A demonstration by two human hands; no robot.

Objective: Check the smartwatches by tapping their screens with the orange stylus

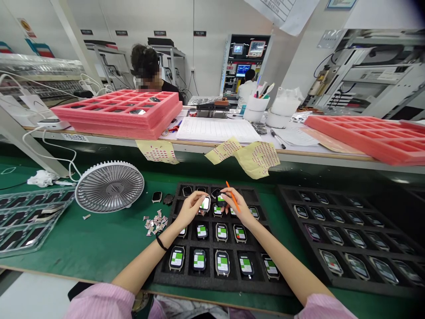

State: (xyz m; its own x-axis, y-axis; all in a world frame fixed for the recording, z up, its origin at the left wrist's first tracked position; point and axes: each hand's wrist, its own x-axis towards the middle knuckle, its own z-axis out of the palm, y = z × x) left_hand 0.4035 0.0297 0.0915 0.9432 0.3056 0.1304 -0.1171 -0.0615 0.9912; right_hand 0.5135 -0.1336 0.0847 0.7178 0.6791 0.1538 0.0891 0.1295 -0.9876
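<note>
Over the far rows of a black foam tray (212, 282), my left hand (190, 209) grips a smartwatch case (205, 204) with a lit white and green screen. Close to its right, my right hand (239, 206) has a dark smartwatch (220, 200) at its fingertips, and an orange stick-like tool (232, 195) is tucked between the fingers. Square compartments below hold several more smartwatch cases, such as one (222, 262) in the nearest row, most with green and white screens lit. The hands partly hide the far rows.
A second black tray (299, 239) of watches lies right. To the left are a grey fan (111, 186), small loose pieces (156, 223), two watch parts (157, 196) and a clear tray (49, 230). Pink foam trays (133, 119) sit on the shelf; a person (151, 71) sits behind.
</note>
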